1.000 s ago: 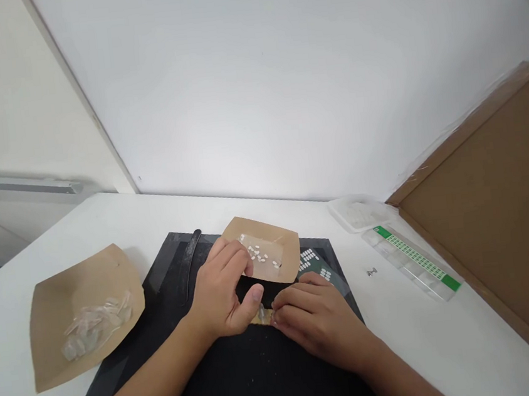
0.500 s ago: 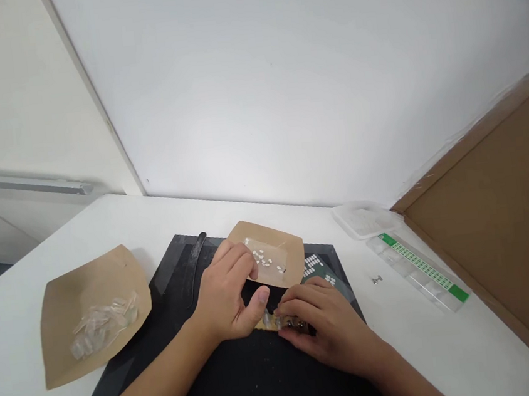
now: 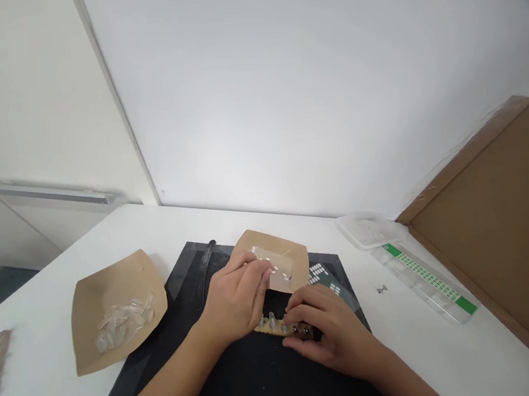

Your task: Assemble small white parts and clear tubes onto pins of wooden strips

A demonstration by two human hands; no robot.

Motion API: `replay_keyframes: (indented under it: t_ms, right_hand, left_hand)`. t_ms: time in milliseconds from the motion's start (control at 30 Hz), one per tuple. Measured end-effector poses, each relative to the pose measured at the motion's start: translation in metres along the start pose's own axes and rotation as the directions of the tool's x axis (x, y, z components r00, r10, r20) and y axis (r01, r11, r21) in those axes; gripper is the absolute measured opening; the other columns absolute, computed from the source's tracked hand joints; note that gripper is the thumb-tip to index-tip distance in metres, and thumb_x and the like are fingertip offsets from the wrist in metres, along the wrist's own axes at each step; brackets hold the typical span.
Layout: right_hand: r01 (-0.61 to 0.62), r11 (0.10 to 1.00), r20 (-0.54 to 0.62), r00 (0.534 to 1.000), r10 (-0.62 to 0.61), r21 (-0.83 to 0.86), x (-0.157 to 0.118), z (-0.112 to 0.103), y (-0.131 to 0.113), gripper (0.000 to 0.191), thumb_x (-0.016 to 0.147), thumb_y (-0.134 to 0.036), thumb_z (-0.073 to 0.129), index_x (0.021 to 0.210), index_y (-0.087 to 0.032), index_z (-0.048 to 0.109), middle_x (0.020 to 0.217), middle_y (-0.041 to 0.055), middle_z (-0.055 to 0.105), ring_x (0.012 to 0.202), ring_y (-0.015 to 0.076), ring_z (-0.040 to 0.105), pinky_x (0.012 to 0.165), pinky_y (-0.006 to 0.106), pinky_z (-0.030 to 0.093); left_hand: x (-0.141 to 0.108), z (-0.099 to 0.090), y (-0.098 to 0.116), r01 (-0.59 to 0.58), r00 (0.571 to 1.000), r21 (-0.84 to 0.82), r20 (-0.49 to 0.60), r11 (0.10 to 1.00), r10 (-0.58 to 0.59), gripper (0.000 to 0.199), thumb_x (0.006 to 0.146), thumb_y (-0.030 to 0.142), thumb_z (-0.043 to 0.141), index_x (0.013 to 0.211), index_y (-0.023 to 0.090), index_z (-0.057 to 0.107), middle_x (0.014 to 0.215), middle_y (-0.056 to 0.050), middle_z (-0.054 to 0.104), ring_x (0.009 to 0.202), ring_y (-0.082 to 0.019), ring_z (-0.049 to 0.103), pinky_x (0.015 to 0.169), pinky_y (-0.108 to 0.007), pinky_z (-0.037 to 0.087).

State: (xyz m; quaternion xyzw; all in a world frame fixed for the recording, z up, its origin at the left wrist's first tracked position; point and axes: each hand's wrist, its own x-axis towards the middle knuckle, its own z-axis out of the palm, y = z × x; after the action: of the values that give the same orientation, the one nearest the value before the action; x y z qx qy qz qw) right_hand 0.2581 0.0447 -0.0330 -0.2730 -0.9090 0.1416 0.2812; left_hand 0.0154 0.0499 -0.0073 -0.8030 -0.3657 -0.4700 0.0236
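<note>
My left hand (image 3: 237, 296) hovers at the near edge of the small brown paper tray (image 3: 298, 252), thumb and fingertips pinched together. Whatever may be between them is too small to make out. Inside that tray, small white pieces (image 3: 286, 277) lie on a clear sheet. My right hand (image 3: 327, 323) has its thumb and fingers around the right part of a narrow wooden strip (image 3: 262, 328). Clear false nail tips (image 3: 272, 320) stand upright on the strip's left part, and shiny round metal spots (image 3: 307, 330) show on its right. The strip rests on a black mat (image 3: 265, 380).
A larger brown tray (image 3: 84, 305) at left holds a heap of clear nail tips (image 3: 125, 320). A black nail file (image 3: 207, 267) lies on the mat. At right are a green sheet with white ovals (image 3: 337, 282), metal bits (image 3: 381, 289), a clear compartment case (image 3: 424, 282) and a cardboard box (image 3: 499, 230).
My left hand has gone from open, thumb apart, to a pinch at the small tray. My right hand stays at the strip. With the view shifted, another strip shows at the far left.
</note>
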Motion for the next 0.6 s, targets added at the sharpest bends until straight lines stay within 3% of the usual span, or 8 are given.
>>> replay_keyframes:
  t_ms: [67,133,233,300,367,433,500,600]
  right_hand:
    - [0.014,1.0,-0.032,0.999,-0.014,-0.017,0.0,0.0,0.002,0.009,0.097,-0.033,0.075,0.097,-0.024,0.073,0.099,0.0037,0.071,0.089,0.0189,0.065,0.081,0.034,0.048]
    - [0.03,0.999,-0.06,0.998,-0.031,-0.031,0.001,0.0,0.004,0.009,0.1,-0.03,0.071,0.094,-0.024,0.074,0.093,0.0032,0.071,0.084,0.0184,0.064,0.077,0.033,0.048]
    - [0.06,0.998,-0.095,0.994,-0.061,-0.021,0.001,0.0,0.005,0.011,0.104,-0.021,0.063,0.105,-0.024,0.074,0.091,0.0039,0.073,0.083,0.0196,0.064,0.075,0.034,0.05]
    - [0.064,0.998,-0.118,0.991,-0.063,0.003,0.0,0.001,0.005,0.025,0.105,-0.012,0.054,0.119,-0.024,0.071,0.096,0.005,0.075,0.087,0.0206,0.066,0.078,0.035,0.052]
    - [0.042,0.999,-0.134,0.99,-0.039,0.024,0.0,0.001,0.004,0.039,0.104,-0.005,0.045,0.131,-0.025,0.065,0.106,0.0073,0.075,0.097,0.0217,0.067,0.084,0.037,0.054]
    - [-0.002,1.0,-0.148,0.989,0.005,0.022,0.001,0.0,0.003,0.044,0.103,-0.004,0.044,0.139,-0.025,0.061,0.118,0.0102,0.072,0.109,0.0236,0.066,0.092,0.039,0.055]
    - [-0.021,1.0,-0.167,0.986,0.022,0.013,0.001,-0.001,0.003,0.038,0.103,-0.008,0.051,0.135,-0.025,0.064,0.118,0.0104,0.072,0.108,0.0247,0.066,0.092,0.04,0.055]
    - [0.059,0.997,-0.183,0.982,-0.051,0.043,-0.001,-0.002,0.004,0.028,0.101,-0.012,0.058,0.123,-0.027,0.068,0.09,0.0035,0.074,0.083,0.0208,0.067,0.076,0.034,0.054]
  left_hand:
    - [-0.002,-0.012,0.004,-0.058,0.998,0.032,0.001,0.998,0.058,0.032,0.098,0.003,0.051,0.125,0.017,0.059,0.091,-0.006,0.075,0.102,-0.024,0.062,0.085,-0.035,0.057]
    - [-0.009,-0.028,0.01,-0.039,0.999,0.069,0.015,0.997,0.038,0.045,0.097,-0.001,0.049,0.136,0.019,0.056,0.104,-0.006,0.078,0.115,-0.025,0.062,0.096,-0.037,0.057]
    - [-0.031,-0.057,0.018,0.22,0.975,0.172,-0.025,0.96,-0.219,0.054,0.098,0.005,0.044,0.145,0.03,0.053,0.124,-0.005,0.075,0.122,-0.026,0.063,0.093,-0.04,0.061]
    - [-0.051,-0.08,0.019,0.347,0.936,0.219,-0.138,0.912,-0.323,0.057,0.099,0.011,0.04,0.151,0.034,0.046,0.134,-0.01,0.069,0.113,-0.029,0.067,0.072,-0.04,0.062]
    - [-0.075,-0.107,0.014,0.422,0.905,0.257,-0.175,0.869,-0.387,0.06,0.099,0.022,0.049,0.156,0.03,0.038,0.137,-0.013,0.066,0.11,-0.033,0.068,0.076,-0.047,0.06]
    - [-0.101,-0.136,0.002,0.528,0.849,0.401,-0.216,0.749,-0.483,0.038,0.098,0.035,0.054,0.136,0.032,0.056,0.128,-0.009,0.069,0.099,-0.032,0.068,0.084,-0.051,0.056]
    - [-0.126,-0.162,-0.015,0.575,0.786,0.532,-0.148,0.622,-0.6,0.022,0.099,0.042,0.052,0.117,0.033,0.063,0.11,-0.003,0.075,0.087,-0.029,0.067,0.083,-0.047,0.054]
    - [-0.15,-0.186,-0.042,0.552,0.715,0.662,-0.063,0.507,-0.696,0.024,0.097,0.046,0.053,0.099,0.031,0.071,0.101,0.0,0.08,0.097,-0.032,0.068,0.094,-0.046,0.047]
